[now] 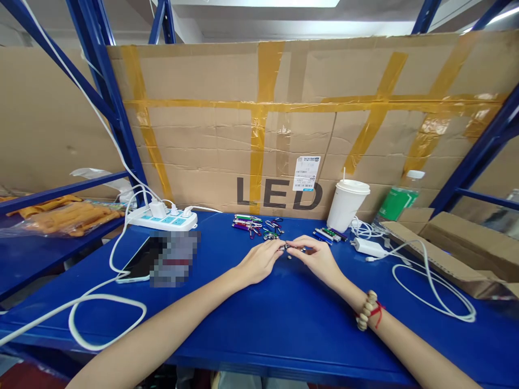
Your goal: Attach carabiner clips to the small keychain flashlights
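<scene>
My left hand [261, 261] and my right hand [318, 260] meet over the blue table [300, 313], fingertips pinched together. Between them is a tiny dark and silvery piece [285, 247], too small and covered to name. A small round metallic bit [289, 257] lies on the table just below the fingertips. Behind my left hand are several coloured metallic tubes [246, 222] in green, purple and red, with small carabiners [274, 225] beside them. More slim tubes [329, 235], blue, silver, green and black, lie side by side beyond my right hand.
A white cup [347, 205] and a green-labelled bottle [399, 197] stand at the back right, near a white charger [370, 247] and an open cardboard box [446, 259]. On the left are a power strip [162, 219], a phone [144, 259] and looping white cable [107, 297]. Cardboard [203, 140] walls the back.
</scene>
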A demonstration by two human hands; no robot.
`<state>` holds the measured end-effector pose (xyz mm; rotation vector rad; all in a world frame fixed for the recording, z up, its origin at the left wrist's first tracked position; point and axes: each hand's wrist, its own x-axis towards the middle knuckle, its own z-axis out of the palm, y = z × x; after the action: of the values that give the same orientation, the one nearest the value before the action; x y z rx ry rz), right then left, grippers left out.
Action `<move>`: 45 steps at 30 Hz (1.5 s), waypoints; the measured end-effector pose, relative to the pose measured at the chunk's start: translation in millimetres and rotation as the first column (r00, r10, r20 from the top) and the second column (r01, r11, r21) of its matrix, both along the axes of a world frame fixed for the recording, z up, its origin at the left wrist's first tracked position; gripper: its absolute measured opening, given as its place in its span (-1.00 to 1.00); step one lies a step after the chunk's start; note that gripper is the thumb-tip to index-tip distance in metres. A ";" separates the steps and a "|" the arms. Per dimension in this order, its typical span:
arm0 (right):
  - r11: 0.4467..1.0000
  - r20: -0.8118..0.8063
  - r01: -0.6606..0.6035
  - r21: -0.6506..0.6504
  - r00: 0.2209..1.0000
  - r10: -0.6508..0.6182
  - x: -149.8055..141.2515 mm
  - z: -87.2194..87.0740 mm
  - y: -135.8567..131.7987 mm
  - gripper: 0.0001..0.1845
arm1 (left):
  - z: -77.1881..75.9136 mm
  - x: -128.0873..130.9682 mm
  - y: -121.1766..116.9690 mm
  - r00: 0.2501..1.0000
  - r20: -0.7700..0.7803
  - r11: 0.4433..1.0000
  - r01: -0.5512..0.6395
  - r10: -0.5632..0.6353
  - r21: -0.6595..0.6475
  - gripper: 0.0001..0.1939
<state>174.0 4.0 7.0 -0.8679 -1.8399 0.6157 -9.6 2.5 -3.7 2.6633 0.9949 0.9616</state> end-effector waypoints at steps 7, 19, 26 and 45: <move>0.989 -0.049 0.007 -0.150 0.999 -0.014 -6.2 5.2 -3.5 -0.65 | -2.0 0.4 1.7 1.000 -0.026 1.000 -0.009 0.009 0.012 -0.72; 0.868 -0.167 0.035 -0.496 0.977 -0.134 -10.0 3.3 -2.9 -0.48 | 1.4 -0.4 -0.5 0.999 0.036 0.994 -0.026 0.030 -0.106 -0.71; 0.910 -0.085 0.044 -0.412 0.993 -0.087 -5.4 1.3 -1.4 -0.54 | -1.8 -0.5 4.8 0.999 0.040 0.998 -0.029 0.031 -0.051 -0.69; 0.963 -0.160 -0.223 -0.151 0.967 0.199 4.8 -9.7 2.1 -0.83 | -0.1 0.2 -3.5 0.995 -0.069 0.979 0.052 -0.067 -0.197 -0.81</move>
<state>178.9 6.1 -2.7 -0.7187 -1.7805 0.9558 -9.4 -1.0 -3.8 2.5662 0.9635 0.7170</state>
